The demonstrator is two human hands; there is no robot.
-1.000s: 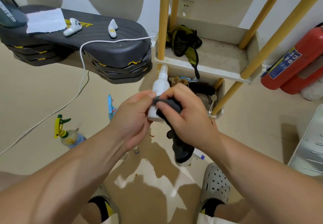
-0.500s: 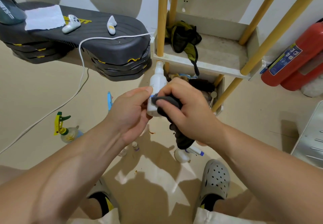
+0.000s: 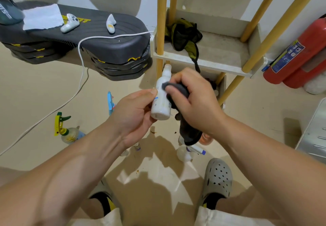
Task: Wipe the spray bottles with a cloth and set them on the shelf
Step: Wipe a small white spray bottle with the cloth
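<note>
**White spray bottle held and wiped in front of the shelf**

The left hand (image 3: 134, 112) grips the white spray bottle (image 3: 161, 102) by its lower half, thumb laid along the near side and the other fingers (image 3: 146, 119) curled round it from below; the bottle stands nearly upright, its cap pointing up and away. The right hand (image 3: 195, 102) has its fingers (image 3: 176, 81) clamped on a dark cloth (image 3: 178, 91), bunched and pressed against the bottle's right side; the loose end of the cloth hangs below that hand.

Just beyond both sets of fingers stands the shelf (image 3: 211, 63) – pale trays on yellow posts – with an olive-and-black fabric (image 3: 183, 35) lying on its tier. On the floor, under the hanging cloth, lies a bottle with a blue-tipped nozzle (image 3: 190, 150); left of the left fingers stand a yellow-and-green trigger bottle (image 3: 65, 130) and, nearer, a blue trigger head (image 3: 110, 100). Well to the right of the right fingers lies a red fire extinguisher (image 3: 296, 54).
</note>
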